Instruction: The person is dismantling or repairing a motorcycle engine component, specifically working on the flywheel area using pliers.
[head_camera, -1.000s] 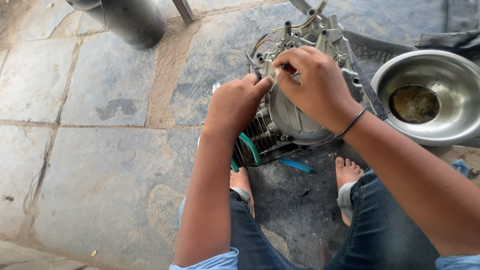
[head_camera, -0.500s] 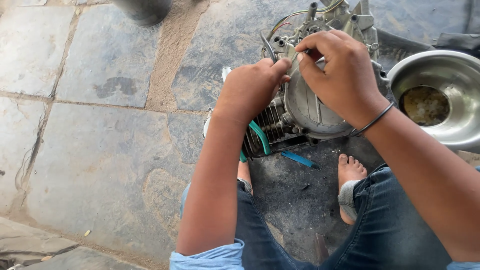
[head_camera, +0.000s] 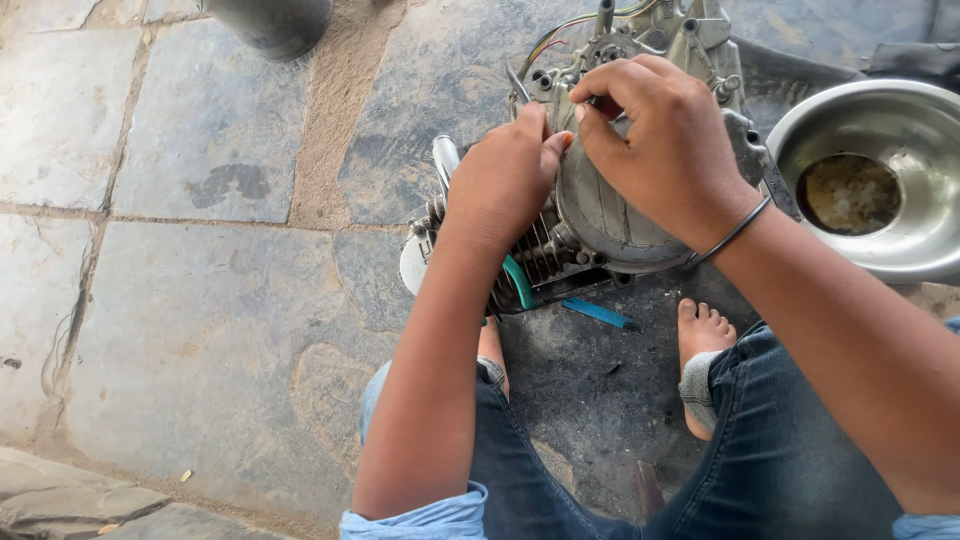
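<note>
Both hands have stayed on the engine case (head_camera: 610, 215): left hand (head_camera: 500, 180) curled at nine o'clock, right hand (head_camera: 665, 140) still pinching something unseen at twelve; steel bowl (head_camera: 900, 250) has slid toward three.

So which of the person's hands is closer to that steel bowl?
Right. The right hand rests on the engine just beside the steel bowl; the left hand sits further away, across the engine.

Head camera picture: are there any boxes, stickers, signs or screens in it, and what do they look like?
None show: no box, sticker, sign or screen.
Only bare things: a grey metal engine under both hands on the stone floor.
A round shiny steel bowl stands to its right.
</note>
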